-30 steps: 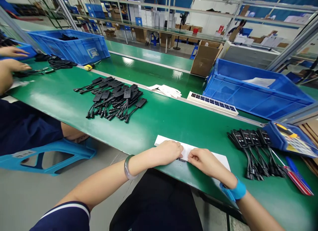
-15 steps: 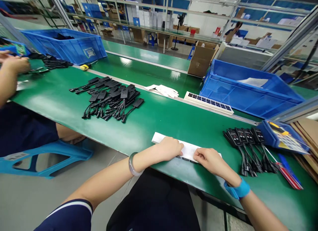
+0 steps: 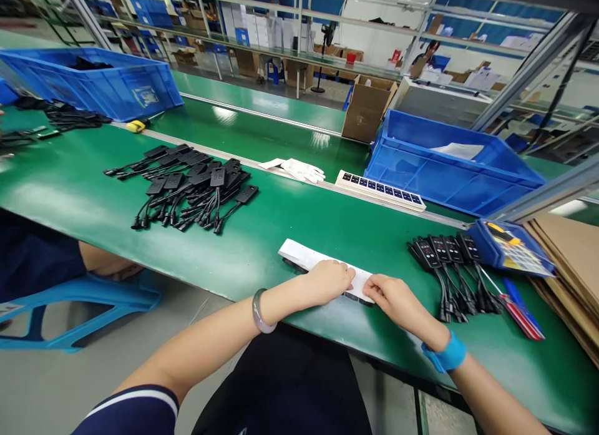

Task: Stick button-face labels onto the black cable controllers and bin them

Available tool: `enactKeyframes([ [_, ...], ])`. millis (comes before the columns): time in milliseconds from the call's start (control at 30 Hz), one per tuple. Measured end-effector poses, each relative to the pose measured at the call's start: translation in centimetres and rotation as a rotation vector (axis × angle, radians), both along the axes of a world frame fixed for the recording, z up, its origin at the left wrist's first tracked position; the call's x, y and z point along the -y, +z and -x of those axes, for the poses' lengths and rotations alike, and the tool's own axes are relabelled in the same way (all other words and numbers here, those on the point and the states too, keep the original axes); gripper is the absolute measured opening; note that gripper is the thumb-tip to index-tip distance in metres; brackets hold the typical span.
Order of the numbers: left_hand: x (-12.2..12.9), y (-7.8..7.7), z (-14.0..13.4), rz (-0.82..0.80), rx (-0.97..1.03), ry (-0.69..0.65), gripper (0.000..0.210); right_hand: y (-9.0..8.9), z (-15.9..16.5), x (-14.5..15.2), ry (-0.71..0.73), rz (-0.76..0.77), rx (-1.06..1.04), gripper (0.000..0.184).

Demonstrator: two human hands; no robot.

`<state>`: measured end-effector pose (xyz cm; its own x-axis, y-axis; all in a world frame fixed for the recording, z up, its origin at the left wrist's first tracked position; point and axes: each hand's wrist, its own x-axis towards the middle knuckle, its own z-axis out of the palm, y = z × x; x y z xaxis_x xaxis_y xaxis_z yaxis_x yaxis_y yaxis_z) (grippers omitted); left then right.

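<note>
A long white strip lies slanted near the table's front edge, with dark parts showing along its lower side. My left hand rests over its middle, fingers curled and pressed onto it. Close by, my right hand pinches the strip towards its right end; its fingers are closed, and their tips partly hide what lies between them. To the right lies a group of black controllers with short cables. A larger heap of similar black cabled units spreads over the table to the left.
Along the back are a white glove, a white strip with dark squares and a blue bin. Another blue bin stands far left. A screwdriver and a small blue tray lie right. A co-worker sits at left.
The view has shifted to the right. My left hand has slid along the strip towards my right hand, so more of the strip's left end shows. The co-worker's hands have mostly left the frame.
</note>
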<state>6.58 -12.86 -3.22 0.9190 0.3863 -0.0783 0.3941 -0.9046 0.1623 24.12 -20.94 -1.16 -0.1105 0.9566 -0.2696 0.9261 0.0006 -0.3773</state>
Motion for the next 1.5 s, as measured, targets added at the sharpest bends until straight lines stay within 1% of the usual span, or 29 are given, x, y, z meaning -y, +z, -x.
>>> enactKeyframes([
  [133,-0.4,0.7,-0.1,0.011,-0.018,-0.018,0.022,0.4,-1.7,0.5,0.028,0.092,-0.094,0.018],
  [267,-0.1,1.1,-0.3,0.004,-0.011,-0.052,0.019,0.5,-2.9,1.2,0.007,0.072,-0.135,0.021],
  [400,0.1,1.4,-0.6,0.011,-0.020,-0.055,0.020,0.1,-3.3,1.6,0.016,0.106,-0.286,0.023],
  [500,0.2,1.6,-1.0,0.018,-0.026,-0.048,0.022,-0.2,-3.4,1.5,-0.012,0.110,-0.284,0.019],
  [600,0.6,1.7,-1.9,0.062,0.017,-0.111,0.025,-0.6,-3.4,1.4,-0.051,0.118,-0.300,0.015],
  [667,1.0,1.4,-2.7,0.087,0.057,-0.152,0.027,-0.9,-3.2,1.5,-0.066,0.123,-0.316,0.016],
  [733,1.2,0.8,-3.3,0.072,0.084,-0.163,0.027,-1.2,-2.9,1.8,-0.079,0.085,-0.285,0.018],
  [867,1.3,-0.1,-3.9,0.022,0.071,-0.164,0.027,-1.5,-2.7,2.3,-0.105,-0.081,-0.149,0.022],
  [900,1.3,-0.1,-4.0,0.022,0.056,-0.162,0.027,-1.5,-2.9,2.3,-0.103,-0.075,-0.154,0.022],
  [1067,1.0,0.8,-4.2,0.043,-0.009,-0.147,0.025,-0.5,-5.2,1.3,-0.007,0.197,-0.300,0.020],
  [1133,0.9,1.2,-4.2,0.057,-0.026,-0.153,0.027,0.0,-5.6,1.0,0.025,0.222,-0.289,0.015],
  [1233,0.7,1.4,-4.2,0.071,-0.041,-0.169,0.029,0.2,-5.1,1.2,0.029,0.189,-0.230,0.013],
  [1400,0.5,1.4,-4.3,0.077,-0.046,-0.189,0.026,-0.5,-3.9,2.3,-0.085,0.008,-0.089,0.021],
  [1433,0.5,1.4,-4.3,0.076,-0.045,-0.190,0.026,-0.6,-4.0,2.4,-0.097,-0.010,-0.084,0.023],
  [1500,0.4,1.4,-4.3,0.075,-0.043,-0.190,0.027,-0.5,-4.4,2.4,-0.083,0.012,-0.118,0.022],
])
